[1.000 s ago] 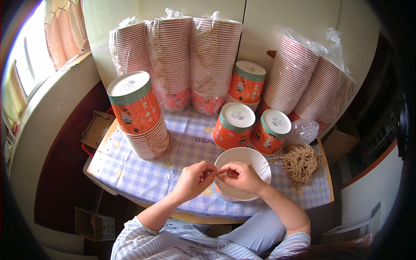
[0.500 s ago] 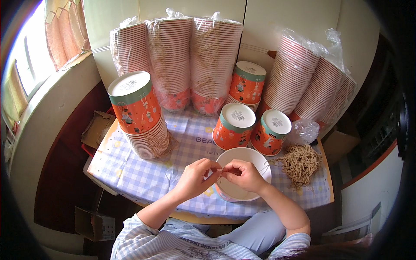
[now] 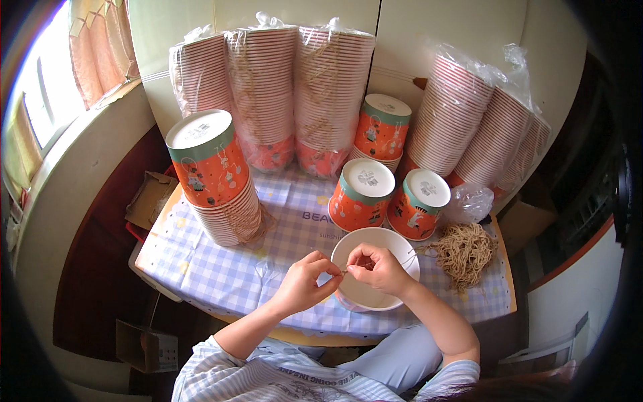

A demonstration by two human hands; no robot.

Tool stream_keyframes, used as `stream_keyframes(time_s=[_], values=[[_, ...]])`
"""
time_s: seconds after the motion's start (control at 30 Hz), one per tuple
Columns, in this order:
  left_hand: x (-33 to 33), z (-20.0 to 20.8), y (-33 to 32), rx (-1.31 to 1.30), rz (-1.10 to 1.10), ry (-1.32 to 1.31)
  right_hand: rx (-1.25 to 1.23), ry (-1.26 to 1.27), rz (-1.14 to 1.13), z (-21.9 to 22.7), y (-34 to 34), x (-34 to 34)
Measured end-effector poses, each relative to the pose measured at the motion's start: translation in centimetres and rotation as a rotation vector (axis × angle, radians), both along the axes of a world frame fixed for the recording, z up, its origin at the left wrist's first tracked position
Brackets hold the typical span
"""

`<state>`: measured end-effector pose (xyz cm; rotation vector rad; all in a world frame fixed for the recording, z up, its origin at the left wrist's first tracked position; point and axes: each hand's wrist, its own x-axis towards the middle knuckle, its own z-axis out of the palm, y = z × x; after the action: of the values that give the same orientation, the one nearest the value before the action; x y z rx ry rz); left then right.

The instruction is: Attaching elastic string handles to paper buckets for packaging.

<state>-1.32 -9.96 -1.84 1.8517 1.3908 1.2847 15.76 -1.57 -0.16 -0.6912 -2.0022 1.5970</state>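
Head view: my left hand (image 3: 303, 281) and right hand (image 3: 378, 266) both pinched a thin twine (image 3: 343, 271) over the open bowl (image 3: 375, 277), fingertips nearly meeting. Twine looked light, limp and fray-prone; best gripped near its end. The bowl seemed light, easily crushed at the rim.

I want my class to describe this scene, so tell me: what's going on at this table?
A person sits at a table with a checked cloth, both hands over an upright white paper bucket. The left hand and right hand pinch a thin piece of string between their fingertips. A loose bundle of string lies to the right. Orange buckets stand upside down behind, and wrapped stacks line the wall.
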Motion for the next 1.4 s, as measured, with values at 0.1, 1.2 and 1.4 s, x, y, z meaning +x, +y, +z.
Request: stream_keyframes(time_s=[0.1, 1.2, 1.4], values=[[-0.4, -0.2, 0.1, -0.064, -0.043, -0.106, 0.018, -0.046, 0.006, 0.0, 0.1, 0.1], [-2.2, -4.1, 0.9, -0.206, 0.082, -0.493, 0.065, -0.130, -0.044, -0.1, -0.1, -0.4], [-1.1, -0.8, 0.0, -0.007, 0.163, -0.077, 0.024, -0.060, -0.088, -0.4, 0.4, 0.0]])
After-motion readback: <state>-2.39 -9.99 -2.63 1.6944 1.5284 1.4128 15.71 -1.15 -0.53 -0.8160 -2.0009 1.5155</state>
